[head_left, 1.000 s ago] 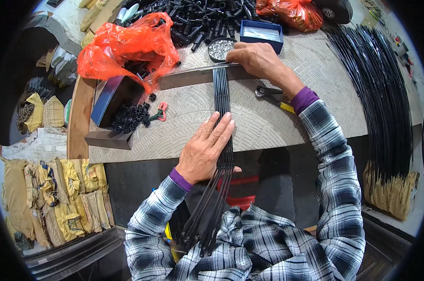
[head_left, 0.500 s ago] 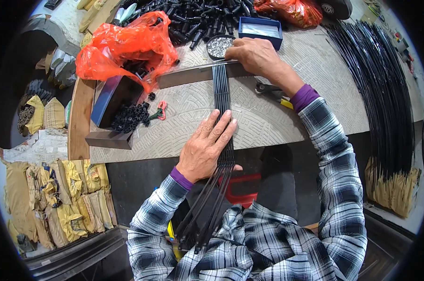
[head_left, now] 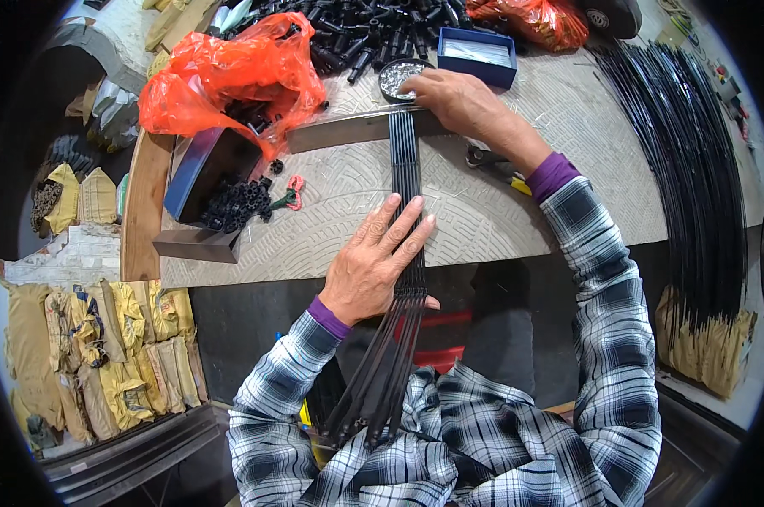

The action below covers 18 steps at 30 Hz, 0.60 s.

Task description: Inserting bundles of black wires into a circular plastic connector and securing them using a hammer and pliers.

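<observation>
A row of thin black jointed rods (head_left: 405, 173) lies side by side on the tabletop, far ends against a long grey metal bar (head_left: 339, 129). My left hand (head_left: 369, 266) presses flat over them near the table's front edge. Its thumb tip shows past their right side, so the thumb passes underneath. Below that hand the rods fan out toward my lap. My right hand (head_left: 462, 103) is bent over a round black dish (head_left: 390, 95) of small shiny metal pieces. Its fingertips are drawn together and slightly blurred at the dish; whatever they hold cannot be made out.
Behind the dish lie a heap of black plastic parts (head_left: 356, 38) and a blue box (head_left: 476, 61). An orange plastic bag (head_left: 230, 76) and a tipped blue box (head_left: 198, 173) stand left. Pliers (head_left: 483, 158) lie beside my right forearm; long black rods (head_left: 677, 152) hang off the right side.
My right hand has moved from the end of the rods at the metal bar to the dish's pieces. The left hand stays on the rods. The whole view has shifted slightly.
</observation>
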### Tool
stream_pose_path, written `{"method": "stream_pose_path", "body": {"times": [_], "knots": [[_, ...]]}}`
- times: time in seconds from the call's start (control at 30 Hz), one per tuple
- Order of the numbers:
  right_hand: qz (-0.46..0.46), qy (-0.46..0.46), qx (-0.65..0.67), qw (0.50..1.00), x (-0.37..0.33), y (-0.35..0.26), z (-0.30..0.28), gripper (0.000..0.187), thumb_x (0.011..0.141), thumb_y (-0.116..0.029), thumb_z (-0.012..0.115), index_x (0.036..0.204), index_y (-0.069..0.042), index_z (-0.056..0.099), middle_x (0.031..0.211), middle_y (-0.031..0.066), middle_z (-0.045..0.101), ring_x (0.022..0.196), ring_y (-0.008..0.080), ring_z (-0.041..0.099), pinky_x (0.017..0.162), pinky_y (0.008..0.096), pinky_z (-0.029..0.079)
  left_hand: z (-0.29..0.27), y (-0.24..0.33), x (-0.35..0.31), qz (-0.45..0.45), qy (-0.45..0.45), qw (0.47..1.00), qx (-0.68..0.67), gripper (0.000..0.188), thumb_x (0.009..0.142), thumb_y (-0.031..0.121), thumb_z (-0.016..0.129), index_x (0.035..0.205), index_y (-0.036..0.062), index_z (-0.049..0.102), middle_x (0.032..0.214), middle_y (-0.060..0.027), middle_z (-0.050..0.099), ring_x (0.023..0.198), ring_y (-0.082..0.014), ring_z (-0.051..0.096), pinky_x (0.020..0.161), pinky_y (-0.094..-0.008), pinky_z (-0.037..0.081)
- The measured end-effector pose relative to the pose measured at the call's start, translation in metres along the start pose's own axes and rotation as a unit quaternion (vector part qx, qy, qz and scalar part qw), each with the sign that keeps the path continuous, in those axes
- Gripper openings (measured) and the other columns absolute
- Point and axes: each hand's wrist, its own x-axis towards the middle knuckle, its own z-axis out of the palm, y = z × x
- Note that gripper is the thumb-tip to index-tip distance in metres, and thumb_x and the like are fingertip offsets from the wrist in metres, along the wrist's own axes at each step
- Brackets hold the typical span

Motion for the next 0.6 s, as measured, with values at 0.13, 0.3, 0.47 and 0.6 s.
{"method": "stream_pose_path", "body": {"times": [0.13,0.3,0.47,0.6], "knots": [[0.071,-0.078,-0.011,0.994,-0.003,0.010,-0.024,0.013,0.079,-0.016,0.057,0.090,-0.007,0.059,0.087,0.0088,0.057,0.083,0.0274,0.057,0.070,0.0362,0.046,0.002,0.000,-0.001,-0.005,-0.001,1.000,0.006,0.087,0.064,0.065,0.058,0.128,0.0088,0.042,0.136,-0.0131,0.034,0.126,-0.0359,0.030,0.102,-0.0449,0.029],[0.043,-0.030,-0.018,0.998,0.002,0.009,-0.008,0.012,0.079,-0.017,0.057,0.086,-0.008,0.061,0.086,0.0084,0.059,0.078,0.0291,0.058,0.069,0.0376,0.046,0.004,-0.002,0.002,0.001,0.021,1.000,0.008,0.080,0.068,0.058,0.058,0.128,0.0083,0.042,0.137,-0.0101,0.034,0.126,-0.0351,0.030,0.101,-0.0443,0.031],[0.124,0.096,-0.010,0.988,0.009,0.064,-0.028,0.017,0.083,-0.017,0.055,0.097,-0.008,0.062,0.091,0.0091,0.061,0.080,0.0260,0.059,0.069,0.0323,0.047,0.014,-0.007,0.005,0.008,0.051,0.995,0.080,0.051,0.078,0.018,0.051,0.128,0.0087,0.042,0.136,-0.0064,0.036,0.125,-0.0305,0.034,0.100,-0.0374,0.035],[0.193,-0.167,-0.153,0.955,0.020,0.098,-0.047,0.016,0.075,-0.021,0.058,0.087,-0.011,0.064,0.084,0.0117,0.063,0.078,0.0300,0.061,0.068,0.0387,0.048,0.015,-0.005,0.004,0.013,0.072,0.994,0.086,0.049,0.077,0.011,0.048,0.126,0.0086,0.043,0.136,-0.0063,0.036,0.124,-0.0297,0.036,0.100,-0.0368,0.035]]}}
